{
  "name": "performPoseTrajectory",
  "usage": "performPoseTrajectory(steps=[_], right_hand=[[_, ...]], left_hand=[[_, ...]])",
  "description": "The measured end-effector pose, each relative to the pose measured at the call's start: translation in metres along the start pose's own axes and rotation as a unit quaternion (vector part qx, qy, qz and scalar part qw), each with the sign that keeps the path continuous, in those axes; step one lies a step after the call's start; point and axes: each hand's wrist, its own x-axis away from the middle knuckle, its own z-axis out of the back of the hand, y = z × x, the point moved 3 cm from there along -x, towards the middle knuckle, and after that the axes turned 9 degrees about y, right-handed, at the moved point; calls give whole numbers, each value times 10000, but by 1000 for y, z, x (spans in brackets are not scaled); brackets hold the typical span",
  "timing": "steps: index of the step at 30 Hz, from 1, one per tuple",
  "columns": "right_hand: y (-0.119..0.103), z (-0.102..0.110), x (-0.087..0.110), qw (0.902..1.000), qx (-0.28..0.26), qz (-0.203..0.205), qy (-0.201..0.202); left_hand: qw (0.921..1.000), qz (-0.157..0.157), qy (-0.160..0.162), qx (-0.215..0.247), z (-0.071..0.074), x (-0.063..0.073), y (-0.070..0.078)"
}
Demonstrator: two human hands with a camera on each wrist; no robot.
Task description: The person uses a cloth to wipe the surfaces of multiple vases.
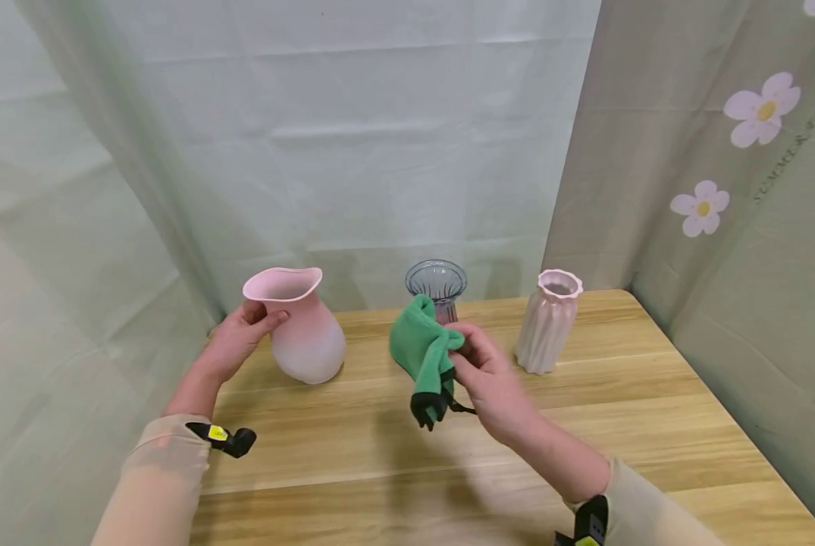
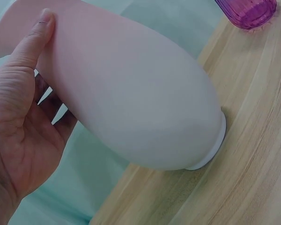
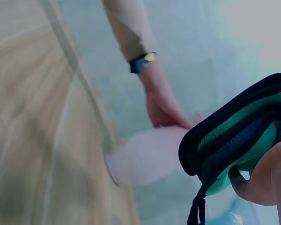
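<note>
My left hand [image 1: 235, 341] grips the neck of a pink-to-white vase [image 1: 308, 334] with a wavy, flared rim. In the left wrist view the thumb [image 2: 40, 35] lies along the outside of the neck, fingers on the far side, and the vase's foot [image 2: 210, 147] is right at the tabletop. My right hand [image 1: 492, 379] pinches a folded green cloth [image 1: 421, 341] with black edging and a black cord loop, held up over the table. Behind the cloth stands a clear fluted glass vase [image 1: 437, 279], its lower part hidden.
A pale pink ribbed vase [image 1: 549, 322] with a scalloped rim stands at the right of the wooden table [image 1: 619, 425]. Curtains [image 1: 393, 152] hang close behind and at both sides. Purple glass [image 2: 253, 11] shows at the top of the left wrist view.
</note>
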Motion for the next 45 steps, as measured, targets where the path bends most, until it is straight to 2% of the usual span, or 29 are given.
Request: performPoseTrajectory(steps=[2,6,10,22,27,35,41,45], right_hand=[[12,-16,-4,9998,11,-165,-89],[34,-45,-16,9993,223,-194,-220],[51,-66,-33,9981,599,-143,-88],[97,-95,-104,9896,1159,-254,811],[103,-111,-125,9879,1282,-186,855],[107,-131,-137,9918,1163,-134,510],[108,-131,-138,9922,1234,38,143],[108,-132,-139,9910,1303,-127,261]], left_hand=[[10000,-21,-24,49,0,0,-1],[9999,-18,-48,97,-2,-1,-4],[9999,-16,-95,97,-3,0,-4],[9999,-6,-110,118,-3,0,-6],[9999,65,-79,86,-2,1,-4],[9997,233,-83,-71,-4,2,-1],[9998,119,-35,-124,-3,-1,-3],[9999,113,-58,-93,-3,-2,-5]])
